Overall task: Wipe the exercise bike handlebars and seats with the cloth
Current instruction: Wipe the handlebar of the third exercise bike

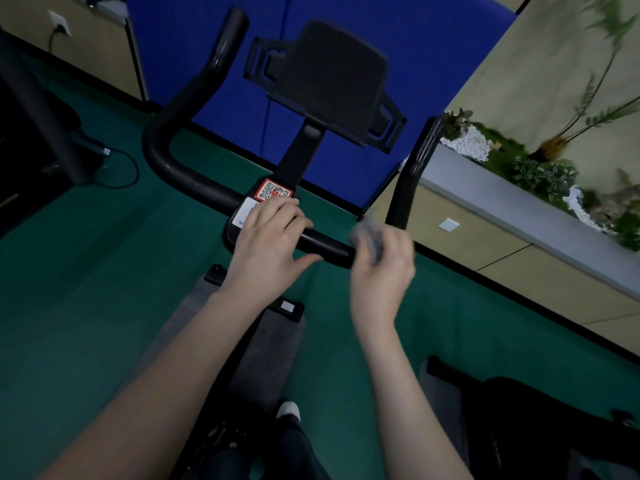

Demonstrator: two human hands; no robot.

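Note:
The exercise bike's black handlebar (187,174) curves across the middle of the head view, with a tablet holder (332,81) above its centre. My left hand (270,240) rests on the middle of the bar beside a QR-code sticker (274,190), fingers over the top. My right hand (381,265) grips a grey cloth (367,237) against the right bend of the handlebar, below the right upright grip (415,174). This hand and the cloth are blurred. The seat is out of view.
Blue padded wall panels (433,57) stand behind the bike. A planter ledge (519,202) with plants runs along the right. The floor (69,289) is green. A second machine (519,410) shows at the lower right, and a dark stand with cables (69,150) at the left.

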